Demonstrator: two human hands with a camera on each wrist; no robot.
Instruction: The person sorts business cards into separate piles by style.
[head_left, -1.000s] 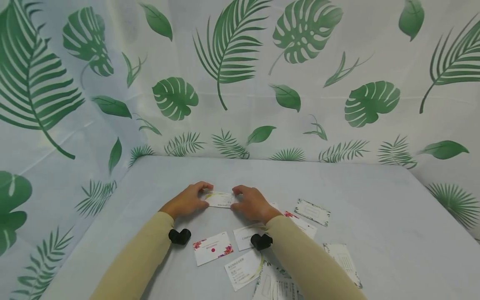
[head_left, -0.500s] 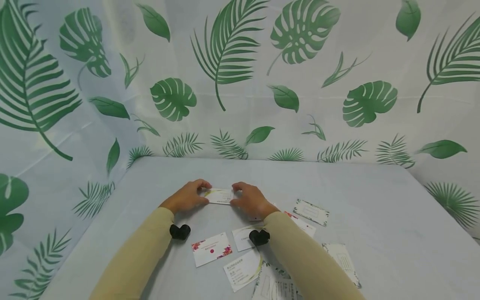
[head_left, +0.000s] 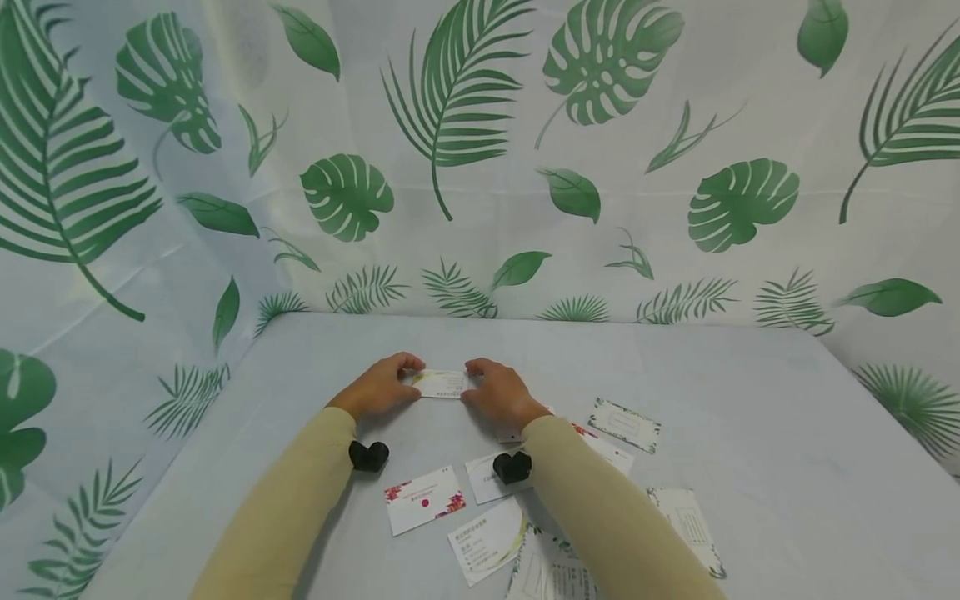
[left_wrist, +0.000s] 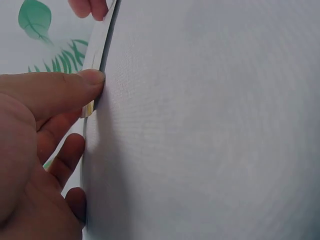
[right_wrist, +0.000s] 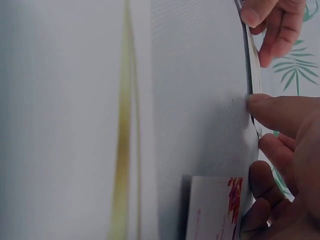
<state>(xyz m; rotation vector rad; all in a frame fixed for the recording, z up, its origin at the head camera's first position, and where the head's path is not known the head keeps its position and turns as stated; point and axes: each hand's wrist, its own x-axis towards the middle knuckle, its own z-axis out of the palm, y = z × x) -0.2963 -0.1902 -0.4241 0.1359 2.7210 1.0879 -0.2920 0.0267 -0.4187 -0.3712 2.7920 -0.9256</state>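
Observation:
A white business card (head_left: 441, 384) with a yellow curve at its left end lies between both hands near the middle of the table. My left hand (head_left: 382, 386) pinches its left end, thumb on the near edge and fingers on the far edge. On the right end, my right hand (head_left: 501, 393) grips it the same way. Seen edge-on in the left wrist view, the card (left_wrist: 101, 47) looks thick and layered, close over the tabletop. A red-patterned card (right_wrist: 215, 210) lies near the right hand's curled lower fingers in the right wrist view.
Nearer the body lie a red-flowered card (head_left: 425, 501), a yellow-curved card (head_left: 487, 542) and overlapping leaf-print cards (head_left: 532, 567). To the right are a leaf-bordered card (head_left: 625, 425) and another (head_left: 686, 525). The right sleeve (head_left: 600, 492) covers parts of several cards. A leaf-print curtain (head_left: 480, 167) hangs behind.
Both hands have moved a little farther from the body, with the card between them. The other cards stay where they were.

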